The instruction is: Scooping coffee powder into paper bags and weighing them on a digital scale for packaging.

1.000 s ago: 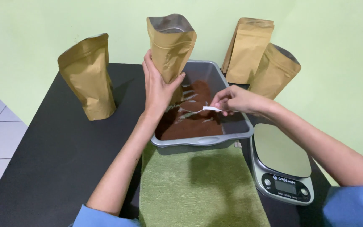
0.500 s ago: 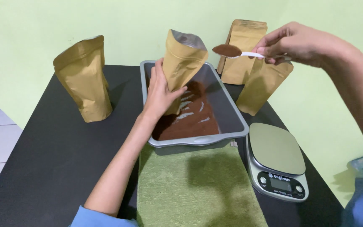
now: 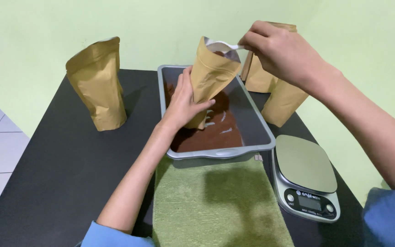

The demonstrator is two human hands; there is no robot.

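Pouch [image 3: 209, 75], brown paper, open-topped: clamped in your left hand [image 3: 184, 103] above the grey tray [image 3: 252, 121]. Spoon [image 3: 225, 45], white: pinched by your right hand [image 3: 282, 52] at the pouch's twelve o'clock mouth. Risk: tilt spills brown powder [image 3: 206, 137] outside.

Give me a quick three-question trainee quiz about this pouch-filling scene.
1. True or false: the left hand holds the open pouch over the grey tray.
2. What does the right hand hold at the pouch's mouth? A) knife B) white spoon C) brush
3. What lies right of the green mat?

Key: 1 true; 2 B; 3 the kitchen scale.
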